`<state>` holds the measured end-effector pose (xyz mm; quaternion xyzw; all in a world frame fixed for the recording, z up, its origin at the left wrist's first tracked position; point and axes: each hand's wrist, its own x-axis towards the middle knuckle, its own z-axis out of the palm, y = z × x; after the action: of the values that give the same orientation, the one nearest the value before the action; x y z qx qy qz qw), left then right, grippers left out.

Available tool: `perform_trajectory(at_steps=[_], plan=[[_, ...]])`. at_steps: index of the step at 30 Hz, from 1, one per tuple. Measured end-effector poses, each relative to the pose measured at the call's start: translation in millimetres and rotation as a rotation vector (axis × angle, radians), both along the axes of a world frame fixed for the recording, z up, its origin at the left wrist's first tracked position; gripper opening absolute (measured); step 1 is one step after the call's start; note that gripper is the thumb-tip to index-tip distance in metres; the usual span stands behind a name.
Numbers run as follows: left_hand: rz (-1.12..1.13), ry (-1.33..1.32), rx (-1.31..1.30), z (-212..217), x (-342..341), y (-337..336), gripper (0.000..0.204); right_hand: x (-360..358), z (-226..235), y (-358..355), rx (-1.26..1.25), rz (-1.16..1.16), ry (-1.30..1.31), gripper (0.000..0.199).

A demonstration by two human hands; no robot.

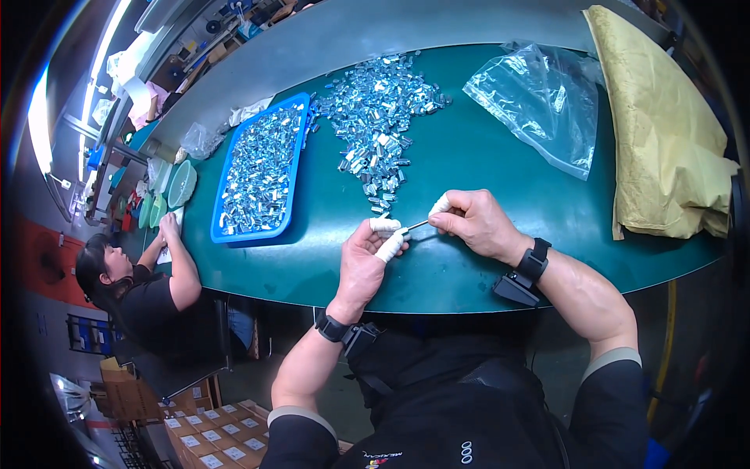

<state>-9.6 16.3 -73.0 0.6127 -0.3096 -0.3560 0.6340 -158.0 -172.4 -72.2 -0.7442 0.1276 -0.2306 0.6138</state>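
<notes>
My left hand [361, 267] is closed near the table's front edge, thumb and forefinger pinched together and wrapped in white tape. A small metal piece seems to sit between those fingertips, mostly hidden by them. From the right, my right hand [483, 225] grips a thin metal rod [419, 224] between thumb and a white-taped forefinger. The rod's far end meets the left fingertips. Just beyond my left hand, a heap of small shiny metal pieces [375, 125] tapers toward me. To its left stands a blue tray [254, 237] filled with similar pieces.
A clear plastic bag [547, 109] lies on the green table [469, 156] at the far right, beside a large tan sack [664, 148]. At the left, a co-worker [152, 285] sits near green bowls [182, 184]. Cartons [223, 434] stand at lower left.
</notes>
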Motion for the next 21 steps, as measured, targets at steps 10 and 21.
perform_trajectory(at_steps=[10,21], plan=[[-0.061,-0.022,-0.019,-8,-6,-1,0.017,-3,10,1,-0.138,0.205,0.217,0.034],[-0.075,-0.044,0.044,-7,-4,-1,0.012,0,5,7,-0.062,0.108,0.197,0.032]])
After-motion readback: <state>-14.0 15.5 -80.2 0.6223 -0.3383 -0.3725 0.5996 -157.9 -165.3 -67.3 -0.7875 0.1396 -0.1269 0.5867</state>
